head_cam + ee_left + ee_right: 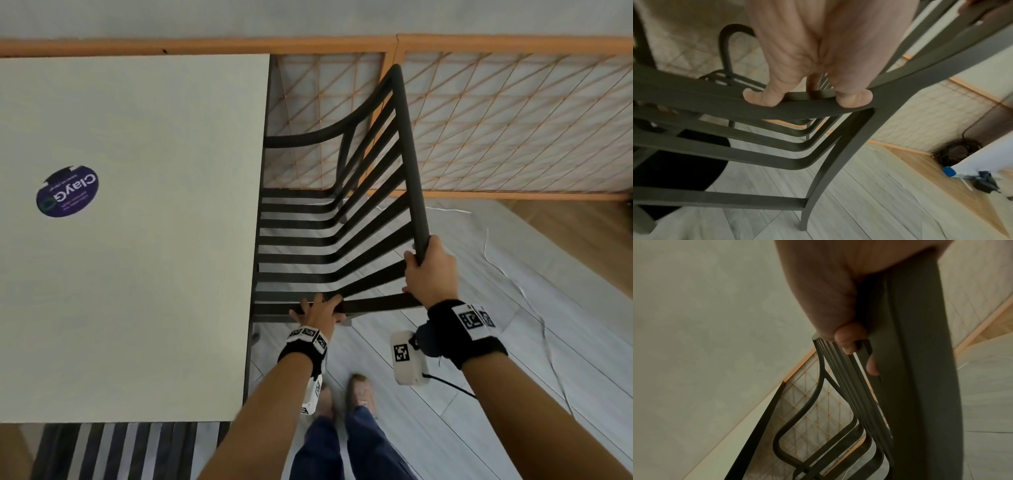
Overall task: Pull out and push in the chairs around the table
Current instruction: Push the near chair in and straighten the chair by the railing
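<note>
A black slatted armchair (329,236) stands at the right side of the pale table (137,240), its seat partly under the tabletop edge. My left hand (317,313) grips the near side rail of the seat where it meets the back; in the left wrist view its fingers (764,95) curl over that dark rail (715,100). My right hand (428,270) grips the near end of the chair's top back rail (409,154). In the right wrist view the fingers (849,339) wrap round the thick dark rail (920,369).
A wooden lattice screen (496,120) runs behind the chair. White cables (507,274) lie on the grey plank floor. My feet (359,394) are just behind the chair. A second slatted chair (113,448) sits at the table's near edge. A round purple sticker (67,192) is on the tabletop.
</note>
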